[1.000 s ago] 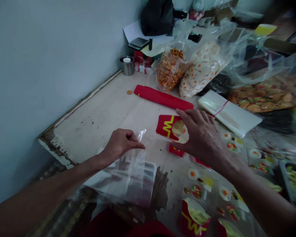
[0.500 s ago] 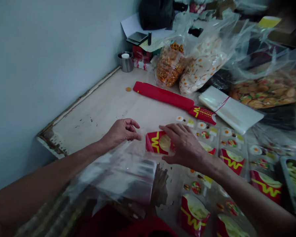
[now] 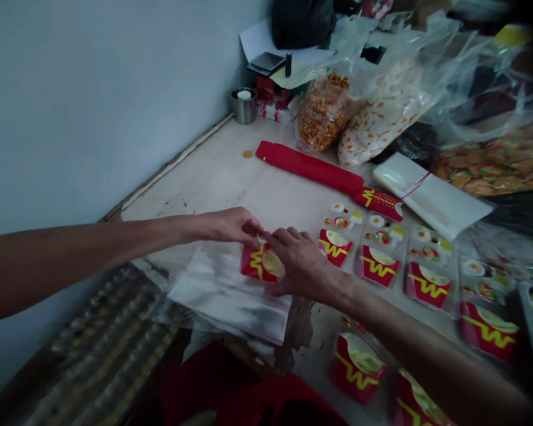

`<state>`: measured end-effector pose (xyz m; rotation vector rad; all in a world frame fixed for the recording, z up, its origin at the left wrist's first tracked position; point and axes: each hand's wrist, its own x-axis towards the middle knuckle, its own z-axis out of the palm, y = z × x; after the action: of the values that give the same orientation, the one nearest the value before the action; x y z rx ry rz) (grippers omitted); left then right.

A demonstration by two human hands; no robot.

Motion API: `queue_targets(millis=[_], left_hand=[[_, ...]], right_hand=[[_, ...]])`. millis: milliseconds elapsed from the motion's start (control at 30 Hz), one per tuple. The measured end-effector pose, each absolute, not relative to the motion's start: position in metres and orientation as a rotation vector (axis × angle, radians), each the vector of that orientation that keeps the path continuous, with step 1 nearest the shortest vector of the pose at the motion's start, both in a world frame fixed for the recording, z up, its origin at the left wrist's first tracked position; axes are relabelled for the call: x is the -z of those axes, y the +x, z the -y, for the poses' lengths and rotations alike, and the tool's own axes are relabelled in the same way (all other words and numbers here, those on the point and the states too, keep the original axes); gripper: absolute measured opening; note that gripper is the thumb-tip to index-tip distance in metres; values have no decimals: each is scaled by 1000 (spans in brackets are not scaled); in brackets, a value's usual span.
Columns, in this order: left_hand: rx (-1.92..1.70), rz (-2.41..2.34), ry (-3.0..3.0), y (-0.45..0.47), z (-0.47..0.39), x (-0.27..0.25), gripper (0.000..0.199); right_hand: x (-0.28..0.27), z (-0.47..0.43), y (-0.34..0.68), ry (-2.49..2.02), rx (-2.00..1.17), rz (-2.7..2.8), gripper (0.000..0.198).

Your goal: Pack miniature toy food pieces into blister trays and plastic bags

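Observation:
My right hand (image 3: 297,260) is closed on the right end of a clear tray with a small red-and-yellow fries carton (image 3: 253,263) in it. The tray lies on its side, over a stack of clear plastic bags (image 3: 231,302) on the table. My left hand (image 3: 237,228) is at the tray's upper edge, thumb and fingers pinched together and meeting the right fingertips. What the left fingers pinch is too small and blurred to make out. Several filled clear trays (image 3: 379,263) with red cartons and small food pieces stand in a row right of my hands.
A stack of flat red cartons (image 3: 311,165) lies across the table behind my hands. Beyond are bags of orange snacks (image 3: 322,115) and egg-patterned pieces (image 3: 382,112), a banded bundle of clear sleeves (image 3: 433,192) and a metal cup (image 3: 244,107). A wall (image 3: 93,89) borders the left.
Both hands have come together; the right hand has carried the tray left over the plastic bags. My left hand has closed near its edge, and the bags lie flatter.

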<state>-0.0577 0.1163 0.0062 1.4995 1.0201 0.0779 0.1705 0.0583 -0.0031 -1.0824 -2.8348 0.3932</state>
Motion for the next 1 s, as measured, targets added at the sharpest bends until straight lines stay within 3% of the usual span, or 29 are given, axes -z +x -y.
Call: queue_targets(millis=[167,367,533,667,833,1000], left_hand=[[-305,-1447,2320,-74,-125,-8,37],[-425,-1707,2532,-80,-76,36,46],[-322,-1776,2566,-61,-74,41,35],[-92,-1775,2572,-50,-87,31,27],[38,-1874,2450,-41,-105,18,27],[-223,-2012,2283,-21,-100,10,13]], right_hand=[[23,-75,113,-1523,-338,2582,81],[38,-71,133,-1590,-230,2534,123],[35,-43,171,-1906,-202,2504,98],[40,-38,170,-1889,-84,2456,81],[45,-40,165,-1829,8,2429,75],[30,-45,152,-1761,19,2381,69]])
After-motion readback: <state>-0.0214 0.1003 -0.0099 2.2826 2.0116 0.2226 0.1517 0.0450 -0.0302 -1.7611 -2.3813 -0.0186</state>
